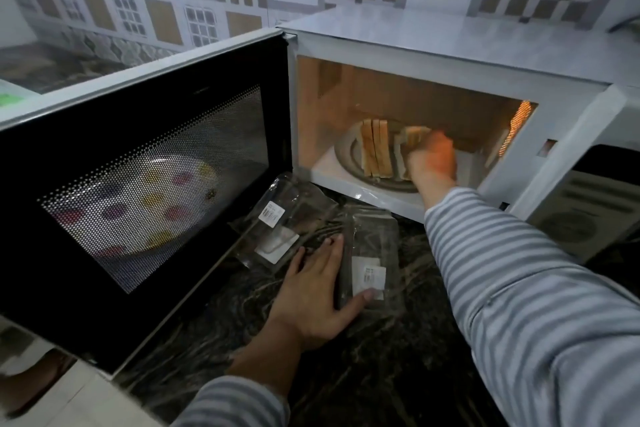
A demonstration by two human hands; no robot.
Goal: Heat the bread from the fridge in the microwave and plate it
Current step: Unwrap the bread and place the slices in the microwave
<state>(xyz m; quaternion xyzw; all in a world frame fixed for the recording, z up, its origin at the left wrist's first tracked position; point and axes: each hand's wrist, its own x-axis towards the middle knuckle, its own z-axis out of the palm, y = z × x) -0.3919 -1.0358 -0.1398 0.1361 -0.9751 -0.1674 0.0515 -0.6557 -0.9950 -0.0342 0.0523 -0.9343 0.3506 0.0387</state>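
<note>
**Bread on the turntable, one hand inside the open microwave**

Nearest, both forearms in grey-and-white striped sleeves enter from the bottom edge, cut off by the frame. The left hand (317, 291) lies flat on the dark marbled desk (381, 374), fingers straight; its thumb rests on a clear plastic wrapper (369, 258) – grip open, holding nothing. A second clear wrapper (284, 222) lies just beside, nearer the door. Both carry white stickers, one with a barcode, but the print is too small to read.

The microwave door (145, 184) stands swung wide to the left. Through its dotted mesh a white plate with coloured spots (138, 215) shows dimly; its pattern is hard to make out.

Farther in, the right hand (433, 159) reaches into the lit cavity of the white microwave (450, 45) – it is motion-blurred, so whether its grip is closed on a slice cannot be told. It touches the right-hand group of bread slices (375, 152), which stand on edge on the glass turntable (346, 152). The control panel at right is cut off and unreadable.
</note>
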